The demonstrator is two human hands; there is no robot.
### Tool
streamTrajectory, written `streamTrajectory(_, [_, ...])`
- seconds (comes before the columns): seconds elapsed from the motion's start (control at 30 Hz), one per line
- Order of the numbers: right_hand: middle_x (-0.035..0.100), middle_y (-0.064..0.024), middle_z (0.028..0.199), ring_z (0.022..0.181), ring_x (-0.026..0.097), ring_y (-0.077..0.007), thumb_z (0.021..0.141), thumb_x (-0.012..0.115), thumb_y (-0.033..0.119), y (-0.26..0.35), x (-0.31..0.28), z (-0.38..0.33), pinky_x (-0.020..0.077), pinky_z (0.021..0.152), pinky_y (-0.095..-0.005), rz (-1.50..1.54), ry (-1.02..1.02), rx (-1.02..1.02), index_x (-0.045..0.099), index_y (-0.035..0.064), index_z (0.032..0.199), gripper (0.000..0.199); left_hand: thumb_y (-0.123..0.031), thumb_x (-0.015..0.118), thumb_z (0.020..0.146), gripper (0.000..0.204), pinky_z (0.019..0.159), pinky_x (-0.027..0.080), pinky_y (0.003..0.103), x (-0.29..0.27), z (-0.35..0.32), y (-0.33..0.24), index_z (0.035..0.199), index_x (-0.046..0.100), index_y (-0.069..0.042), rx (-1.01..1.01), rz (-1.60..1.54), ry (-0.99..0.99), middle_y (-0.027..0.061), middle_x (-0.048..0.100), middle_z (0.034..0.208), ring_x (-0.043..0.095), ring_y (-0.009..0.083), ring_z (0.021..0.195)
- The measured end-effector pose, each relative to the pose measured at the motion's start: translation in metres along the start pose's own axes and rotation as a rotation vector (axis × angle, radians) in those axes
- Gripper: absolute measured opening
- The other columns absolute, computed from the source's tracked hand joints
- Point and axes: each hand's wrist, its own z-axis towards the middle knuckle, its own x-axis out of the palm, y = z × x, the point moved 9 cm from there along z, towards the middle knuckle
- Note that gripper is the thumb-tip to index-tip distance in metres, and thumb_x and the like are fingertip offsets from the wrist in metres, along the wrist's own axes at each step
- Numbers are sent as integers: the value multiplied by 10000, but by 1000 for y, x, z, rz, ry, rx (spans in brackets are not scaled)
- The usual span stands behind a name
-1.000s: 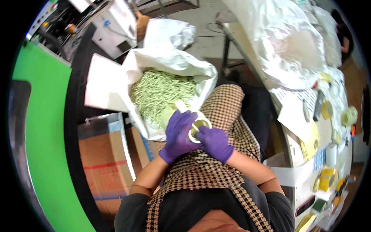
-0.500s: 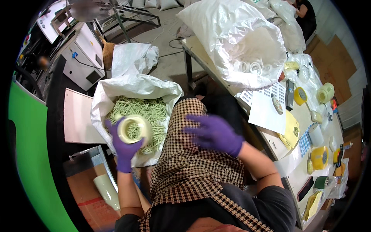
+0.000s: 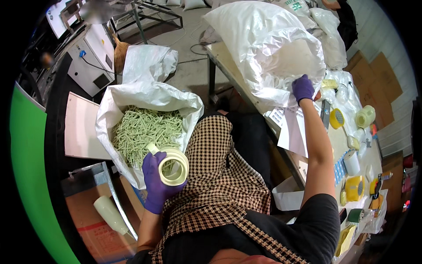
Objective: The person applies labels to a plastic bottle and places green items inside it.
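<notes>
My left hand (image 3: pixel 157 187), in a purple glove, grips a pale cream hollow plastic container (image 3: pixel 175 166) with a round open end and a short arm on its side. It is held over my apron, beside the near edge of a white sack (image 3: pixel 107 145) full of short light-green sticks (image 3: pixel 145 130). My right hand (image 3: pixel 303 88), gloved alike, is at the mouth of a big white sack (image 3: pixel 246 53) lying on the table. White rings (image 3: pixel 281 83) show inside that sack, close to my fingers. The right fingertips are hidden, so their grip does not show.
The table (image 3: pixel 303 167) on the right carries tape rolls (image 3: pixel 354 188), papers and clear plastic bags. At lower left, a cardboard box (image 3: pixel 88 218) holds a pale bottle-shaped piece (image 3: pixel 110 214). Another person (image 3: pixel 347 22) stands at the far right.
My right hand has gone from above my lap to the mouth of the big sack. My left hand has brought the cream container nearer me and to the right, away from the green sticks.
</notes>
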Motion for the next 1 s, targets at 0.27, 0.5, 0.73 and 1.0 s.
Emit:
streamTrajectory(0.27, [547, -62, 947, 837, 566, -155, 843, 805, 55, 65, -142, -104, 471, 721, -291, 964, -160, -434, 641, -26, 867, 184, -359, 921, 669, 829, 953, 451, 517, -18, 25, -10, 1322, 534, -27, 35, -57, 19, 165, 615, 1147, 583, 398, 1049])
streamTrajectory(0.5, [766, -160, 1043, 889, 753, -245, 838, 822, 110, 240, -214, -337, 595, 800, -327, 1462, 612, -1049, 760, -10, 1045, 247, -315, 989, 629, 1356, 1104, 404, 500, -10, 21, -7, 1578, 118, 109, 115, -247, 42, 206, 636, 1312, 618, 359, 1238])
streamTrajectory(0.73, [707, -110, 888, 744, 701, -309, 772, 687, 39, 287, -200, -389, 560, 636, -384, 1205, 479, -1046, 715, 81, 927, 163, -361, 945, 642, 1159, 1103, 419, 504, -8, 39, -33, 1481, 327, 147, 190, -206, 125, 175, 716, 1189, 665, 359, 1156])
streamTrajectory(1.0, [694, -116, 880, 749, 703, -316, 798, 690, 110, 287, -187, -403, 560, 658, -408, 908, 397, -973, 714, 95, 903, 109, -326, 895, 642, 858, 1137, 393, 490, 0, 42, -46, 1337, 561, 50, 106, -256, 78, 126, 712, 1227, 674, 319, 1163])
